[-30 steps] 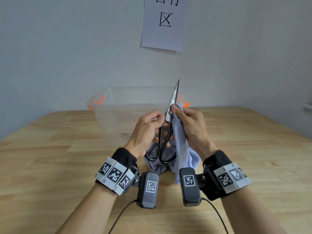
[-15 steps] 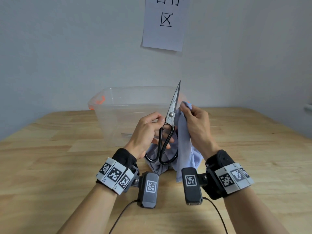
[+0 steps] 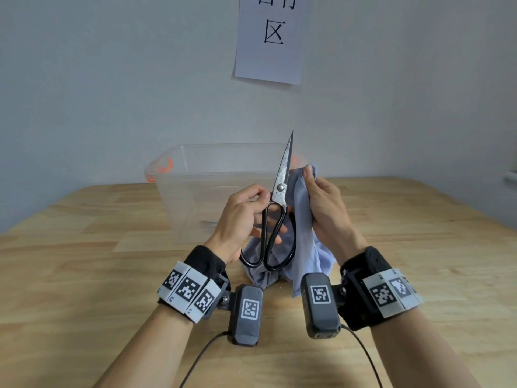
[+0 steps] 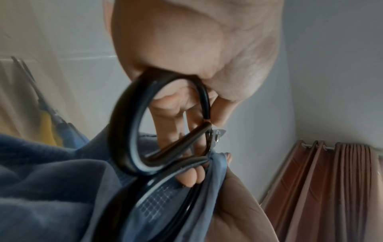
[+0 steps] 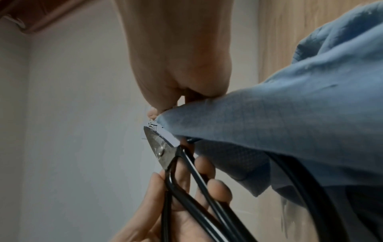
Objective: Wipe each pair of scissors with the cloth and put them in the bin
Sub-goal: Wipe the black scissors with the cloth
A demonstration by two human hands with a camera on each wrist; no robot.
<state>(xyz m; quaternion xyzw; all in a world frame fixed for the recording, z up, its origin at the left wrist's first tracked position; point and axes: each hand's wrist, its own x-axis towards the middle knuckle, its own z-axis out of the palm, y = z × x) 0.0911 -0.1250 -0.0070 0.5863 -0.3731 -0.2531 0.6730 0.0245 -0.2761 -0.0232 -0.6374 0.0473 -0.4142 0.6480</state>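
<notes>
A pale wall with a sheet of paper [image 3: 272,37] bearing printed characters rises behind a light wooden table [image 3: 84,275]. At twelve o'clock on the table stands a clear plastic bin [image 3: 201,191] with orange clips on its rim. In front of it, above the table, the left hand [image 3: 240,219] grips a pair of scissors [image 3: 279,191] by the black loop handles, fingers curled round them just below the pivot, the closed steel blades pointing up toward twelve o'clock and leaning slightly to one o'clock. At three o'clock of the blades, the right hand [image 3: 324,208] pinches a grey-blue cloth [image 3: 302,219] between thumb and fingers, bunched against the blade's right edge near the pivot. The rest of the cloth hangs down behind the handles to the table at six o'clock. Both wrists wear black bands with square printed markers.
</notes>
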